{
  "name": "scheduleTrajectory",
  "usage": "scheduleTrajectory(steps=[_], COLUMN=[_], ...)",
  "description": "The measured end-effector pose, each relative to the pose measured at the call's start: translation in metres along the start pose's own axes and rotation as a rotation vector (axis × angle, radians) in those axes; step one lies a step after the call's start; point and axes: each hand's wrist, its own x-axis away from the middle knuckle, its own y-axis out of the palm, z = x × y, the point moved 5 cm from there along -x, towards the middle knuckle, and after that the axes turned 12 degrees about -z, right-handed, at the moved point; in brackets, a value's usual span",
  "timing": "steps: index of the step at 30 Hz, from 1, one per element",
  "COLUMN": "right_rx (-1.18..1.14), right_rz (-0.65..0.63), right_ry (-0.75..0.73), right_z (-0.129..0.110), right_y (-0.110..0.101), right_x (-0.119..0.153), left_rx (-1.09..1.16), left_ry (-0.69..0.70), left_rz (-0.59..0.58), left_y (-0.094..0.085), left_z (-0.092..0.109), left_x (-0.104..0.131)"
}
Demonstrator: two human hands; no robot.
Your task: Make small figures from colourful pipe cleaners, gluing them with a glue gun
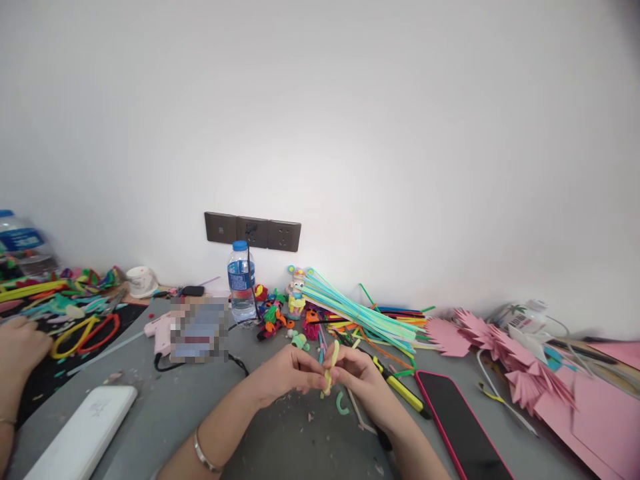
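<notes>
Yellow strip [335, 355] above worktop [280, 440], pinched by fingers of left hand [295, 372] and right hand [361, 373], likely for fine control. Yellow tool [404, 392] beside right hand, perhaps for quick reach. Stems [363, 308] piled near wall [380, 133].

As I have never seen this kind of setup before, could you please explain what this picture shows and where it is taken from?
There is no machine here: the picture comes from a camera worn on a person's head, looking forward and down. The two bare arms reaching in from below are that person's own. The left hand and the right hand meet at a small pale yellow piece, held between the fingertips. On the grey work surface stands a water bottle near the wall; a bundle of pale, thin sticks, a phone with a pink edge and folded pink paper lie towards the right. At the far left is another person's hand.
</notes>
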Motion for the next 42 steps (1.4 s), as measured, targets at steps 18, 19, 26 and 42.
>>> scheduleTrajectory(steps=[18, 19, 26, 42], right_rx=[0.238, 0.236, 0.23, 0.512], right_rz=[0.207, 0.215, 0.223, 0.294], right_ry=[0.05, 0.045, 0.02, -0.302], right_z=[0.008, 0.008, 0.011, -0.015], right_y=[-0.012, -0.011, -0.012, -0.017], right_x=[-0.005, -0.005, -0.006, 0.0], left_rx=[-0.936, -1.017, -1.254, -0.75], left_ry=[0.069, 0.067, 0.094, 0.265], left_rz=[0.325, 0.335, 0.322, 0.482], left_y=[0.004, 0.006, 0.01, 0.002], left_z=[0.009, 0.009, 0.012, 0.013], left_x=[0.002, 0.002, 0.002, 0.004])
